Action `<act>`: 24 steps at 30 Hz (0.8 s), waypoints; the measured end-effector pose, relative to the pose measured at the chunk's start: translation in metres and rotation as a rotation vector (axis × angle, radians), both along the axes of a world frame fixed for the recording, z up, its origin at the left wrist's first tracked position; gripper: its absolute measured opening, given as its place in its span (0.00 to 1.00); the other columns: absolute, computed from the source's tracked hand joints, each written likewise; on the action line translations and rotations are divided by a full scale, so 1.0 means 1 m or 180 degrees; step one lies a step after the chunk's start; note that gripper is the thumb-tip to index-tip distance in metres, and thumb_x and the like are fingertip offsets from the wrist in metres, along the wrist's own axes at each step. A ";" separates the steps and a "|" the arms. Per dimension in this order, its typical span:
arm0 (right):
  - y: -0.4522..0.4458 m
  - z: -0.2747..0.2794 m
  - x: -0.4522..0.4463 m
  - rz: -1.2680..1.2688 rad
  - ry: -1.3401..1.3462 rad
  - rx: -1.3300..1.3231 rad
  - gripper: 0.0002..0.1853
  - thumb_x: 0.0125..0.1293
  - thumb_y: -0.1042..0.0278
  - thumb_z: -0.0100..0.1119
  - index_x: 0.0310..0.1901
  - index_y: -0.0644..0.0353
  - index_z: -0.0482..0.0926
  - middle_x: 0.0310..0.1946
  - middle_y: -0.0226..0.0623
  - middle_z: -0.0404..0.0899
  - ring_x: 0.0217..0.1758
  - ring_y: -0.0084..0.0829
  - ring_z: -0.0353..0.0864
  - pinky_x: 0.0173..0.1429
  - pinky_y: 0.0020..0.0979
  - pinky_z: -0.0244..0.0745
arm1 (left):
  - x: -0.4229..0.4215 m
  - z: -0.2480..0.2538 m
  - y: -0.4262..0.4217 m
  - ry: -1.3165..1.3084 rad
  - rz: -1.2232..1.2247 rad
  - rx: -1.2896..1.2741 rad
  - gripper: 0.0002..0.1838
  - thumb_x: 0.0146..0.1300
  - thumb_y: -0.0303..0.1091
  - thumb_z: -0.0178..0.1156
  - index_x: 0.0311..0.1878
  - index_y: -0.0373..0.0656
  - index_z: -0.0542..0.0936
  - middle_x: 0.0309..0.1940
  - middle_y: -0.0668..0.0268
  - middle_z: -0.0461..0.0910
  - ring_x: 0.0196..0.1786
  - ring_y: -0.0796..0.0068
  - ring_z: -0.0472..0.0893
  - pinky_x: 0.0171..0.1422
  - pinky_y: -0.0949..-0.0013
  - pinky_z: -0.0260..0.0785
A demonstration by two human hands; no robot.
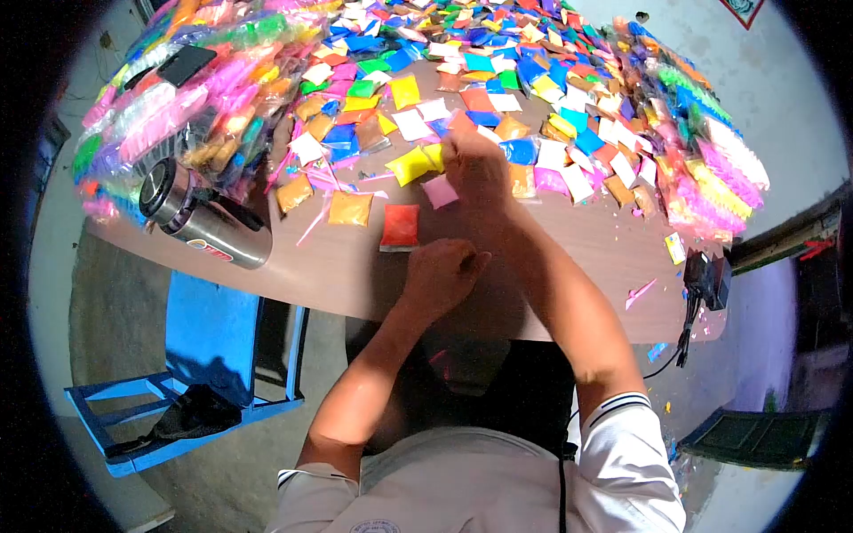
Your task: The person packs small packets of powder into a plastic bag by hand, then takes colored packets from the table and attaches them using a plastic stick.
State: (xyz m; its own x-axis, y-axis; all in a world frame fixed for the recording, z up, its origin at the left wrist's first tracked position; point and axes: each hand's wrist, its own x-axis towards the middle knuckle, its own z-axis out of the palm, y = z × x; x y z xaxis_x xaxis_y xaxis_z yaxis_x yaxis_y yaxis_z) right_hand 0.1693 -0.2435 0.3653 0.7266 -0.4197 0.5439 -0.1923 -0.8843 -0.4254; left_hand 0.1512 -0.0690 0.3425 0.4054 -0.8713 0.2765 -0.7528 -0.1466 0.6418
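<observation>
Our left hand (pixel 446 274) is near a red packet (pixel 401 226), right hand (pixel 477 164) by a pink packet (pixel 439 191) at twelve o'clock. We cannot tell either grip.

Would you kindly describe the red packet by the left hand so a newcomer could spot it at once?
Find the steel flask on the left of the table, then look right, past two orange packets. The red packet lies just beyond the left hand. Its red sets it apart from its nearest neighbours, one orange, one pink.

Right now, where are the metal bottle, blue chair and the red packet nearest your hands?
Metal bottle (pixel 201 228), head view, shiny side.
Blue chair (pixel 209 315), head view, flat panel.
Red packet (pixel 401 225), head view, middle.
</observation>
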 end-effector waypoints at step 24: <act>-0.065 0.000 0.023 -0.0683 0.0866 -0.0702 0.22 0.57 0.46 0.61 0.37 0.59 0.84 0.33 0.50 0.84 0.40 0.50 0.83 0.48 0.47 0.75 | -0.003 0.007 -0.002 0.0068 0.0082 -0.0157 0.16 0.61 0.45 0.62 0.26 0.41 0.79 0.25 0.57 0.79 0.34 0.53 0.81 0.39 0.54 0.71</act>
State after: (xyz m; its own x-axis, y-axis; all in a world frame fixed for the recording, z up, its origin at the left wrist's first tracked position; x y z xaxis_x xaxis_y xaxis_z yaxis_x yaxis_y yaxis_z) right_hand 0.1919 -0.3085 0.3650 0.7650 -0.4724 0.4377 -0.4618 -0.8761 -0.1384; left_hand 0.1477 -0.0709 0.3492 0.4338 -0.8461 0.3099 -0.7352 -0.1335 0.6645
